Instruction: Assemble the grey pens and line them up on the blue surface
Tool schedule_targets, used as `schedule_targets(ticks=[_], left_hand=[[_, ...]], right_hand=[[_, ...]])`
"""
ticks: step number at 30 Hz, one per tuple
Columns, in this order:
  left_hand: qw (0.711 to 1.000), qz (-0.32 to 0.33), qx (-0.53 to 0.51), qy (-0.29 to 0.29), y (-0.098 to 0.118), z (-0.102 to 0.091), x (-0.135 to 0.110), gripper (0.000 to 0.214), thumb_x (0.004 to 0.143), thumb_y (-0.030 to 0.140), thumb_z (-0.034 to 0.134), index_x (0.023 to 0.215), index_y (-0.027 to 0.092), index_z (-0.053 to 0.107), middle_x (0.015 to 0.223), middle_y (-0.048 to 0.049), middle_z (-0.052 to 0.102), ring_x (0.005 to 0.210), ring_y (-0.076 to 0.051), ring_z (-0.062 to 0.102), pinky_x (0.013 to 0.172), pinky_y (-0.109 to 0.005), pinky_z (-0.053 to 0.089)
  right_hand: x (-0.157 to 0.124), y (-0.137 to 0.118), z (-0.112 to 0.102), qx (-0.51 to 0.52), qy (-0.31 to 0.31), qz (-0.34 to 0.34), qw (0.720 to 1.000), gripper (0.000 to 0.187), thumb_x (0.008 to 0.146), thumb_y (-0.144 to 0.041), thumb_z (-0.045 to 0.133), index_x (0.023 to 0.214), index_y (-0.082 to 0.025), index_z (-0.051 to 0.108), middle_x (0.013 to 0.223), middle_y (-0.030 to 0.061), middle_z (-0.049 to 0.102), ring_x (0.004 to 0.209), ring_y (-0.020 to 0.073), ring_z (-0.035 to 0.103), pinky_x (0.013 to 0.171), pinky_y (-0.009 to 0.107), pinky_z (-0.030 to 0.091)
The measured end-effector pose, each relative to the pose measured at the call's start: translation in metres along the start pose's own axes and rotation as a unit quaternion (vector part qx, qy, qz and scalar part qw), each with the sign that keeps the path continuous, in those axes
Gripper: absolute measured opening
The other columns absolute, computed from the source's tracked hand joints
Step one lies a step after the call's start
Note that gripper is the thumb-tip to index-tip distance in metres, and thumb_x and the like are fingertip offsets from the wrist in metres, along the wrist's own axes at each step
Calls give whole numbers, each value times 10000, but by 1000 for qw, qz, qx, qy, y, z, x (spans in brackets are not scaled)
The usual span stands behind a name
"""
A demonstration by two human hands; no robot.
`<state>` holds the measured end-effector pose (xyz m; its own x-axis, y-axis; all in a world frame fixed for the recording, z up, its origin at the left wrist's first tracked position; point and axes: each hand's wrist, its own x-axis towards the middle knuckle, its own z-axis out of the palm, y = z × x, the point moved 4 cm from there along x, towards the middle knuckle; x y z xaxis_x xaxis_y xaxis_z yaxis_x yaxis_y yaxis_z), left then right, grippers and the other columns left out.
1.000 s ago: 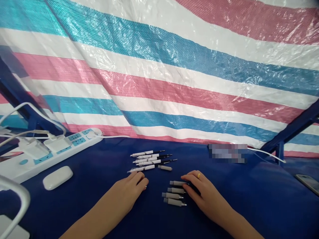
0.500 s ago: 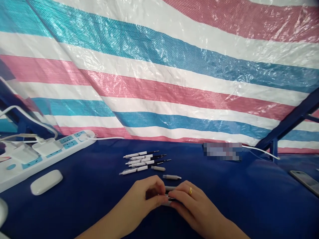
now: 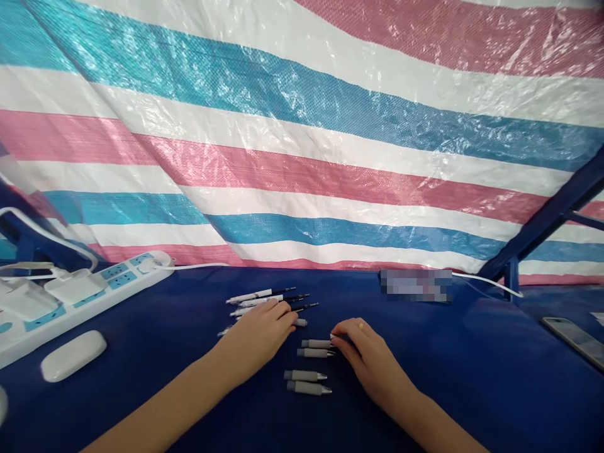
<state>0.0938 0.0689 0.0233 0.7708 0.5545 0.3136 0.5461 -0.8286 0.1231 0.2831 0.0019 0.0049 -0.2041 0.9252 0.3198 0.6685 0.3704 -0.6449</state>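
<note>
My left hand (image 3: 267,327) reaches over a group of white pen barrels with dark refills (image 3: 252,296), its fingers curled down among them. A short grey pen grip section (image 3: 300,323) pokes out by its fingertips; what the fingers hold is hidden. My right hand (image 3: 365,355), wearing a ring, pinches the tip end of another grey pen grip section (image 3: 317,343) on the table. Just below that lies a similar grip section (image 3: 314,353) with a pointed tip. Nearer to me, two more grip sections (image 3: 306,375) lie roughly parallel, tips pointing right.
A white power strip (image 3: 113,283) with plugged-in adapters lies at left, with a white rounded case (image 3: 74,356) before it. A blurred-out object (image 3: 415,285) with a white cable lies at the back right. A phone (image 3: 573,343) rests at far right on the blue table (image 3: 453,377).
My hands, together at the front before, have parted. The left went up-left onto the pen barrels, the right to a grip section's tip. Grip sections near the hands now lie exposed on the table.
</note>
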Motion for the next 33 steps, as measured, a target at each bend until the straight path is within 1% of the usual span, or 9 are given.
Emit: schedule_targets(ticks=[2, 5, 9, 11, 15, 18, 20, 26, 33], left_hand=[[999, 15, 33, 2, -9, 10, -2, 198, 930, 129, 480, 1053, 167, 630, 945, -81, 643, 904, -243, 597, 814, -380, 480], [998, 27, 61, 7, -14, 20, -5, 211, 941, 110, 445, 1034, 161, 626, 917, -81, 628, 894, -244, 587, 806, -389, 477], [998, 30, 60, 3, -10, 13, -11, 193, 947, 132, 437, 990, 167, 622, 895, -67, 624, 869, -244, 586, 802, -403, 481], [999, 23, 46, 3, -5, 3, -17, 180, 946, 141, 442, 1005, 178, 607, 917, -56, 625, 884, -230, 594, 816, -386, 487], [1000, -24, -7, 13, 6, -12, -37, 167, 965, 170, 418, 1053, 205, 555, 980, -31, 609, 891, -159, 612, 800, -281, 505], [989, -86, -116, 6, 9, -11, -52, 167, 961, 180, 422, 1064, 237, 541, 1016, -12, 602, 912, -138, 617, 804, -248, 509], [983, -104, -152, 0, 10, -7, -58, 170, 963, 193, 424, 1075, 248, 540, 1026, -9, 607, 926, -144, 618, 817, -257, 512], [981, -92, -170, -1, 11, -3, -61, 208, 984, 208, 407, 1136, 266, 536, 1014, -6, 629, 929, -158, 622, 826, -273, 521], [980, -88, -179, 0, 11, 3, -63, 224, 982, 188, 414, 1139, 264, 554, 1042, -8, 620, 941, -149, 622, 845, -257, 523]], right_hand=[[1, 4, 3, 0, -10, 14, 1000, 98, 981, -171, 462, 990, -193, 558, 958, 55, 616, 903, 216, 574, 800, 374, 470], [0, 5, 7, 6, -33, 21, 999, 95, 981, -188, 475, 1015, -199, 563, 987, 52, 624, 925, 214, 583, 829, 380, 474], [-2, 0, 8, 14, -62, 13, 998, 117, 992, -206, 464, 1059, -214, 559, 1023, 41, 632, 962, 208, 582, 852, 374, 472], [-3, -3, 8, 16, -76, 4, 997, 124, 995, -201, 458, 1071, -221, 553, 1033, 33, 636, 963, 201, 580, 860, 372, 468], [-4, -10, 10, 18, -100, -14, 995, 114, 994, -198, 464, 1060, -235, 549, 1052, 18, 638, 966, 195, 571, 872, 365, 462], [-7, -14, 14, 16, -117, -18, 993, 117, 997, -196, 456, 1056, -246, 545, 1091, 17, 626, 988, 192, 565, 884, 357, 461], [-10, -16, 15, 16, -126, -19, 992, 121, 999, -199, 452, 1061, -255, 539, 1109, 14, 617, 1000, 186, 565, 896, 352, 462], [-12, -16, 15, 36, -135, -5, 990, 153, 1008, -215, 441, 1117, -291, 517, 1161, -3, 593, 1058, 158, 560, 934, 319, 458], [-9, -16, 15, 40, -128, -2, 991, 143, 1008, -193, 435, 1085, -277, 522, 1136, 8, 581, 1060, 155, 546, 941, 313, 455]])
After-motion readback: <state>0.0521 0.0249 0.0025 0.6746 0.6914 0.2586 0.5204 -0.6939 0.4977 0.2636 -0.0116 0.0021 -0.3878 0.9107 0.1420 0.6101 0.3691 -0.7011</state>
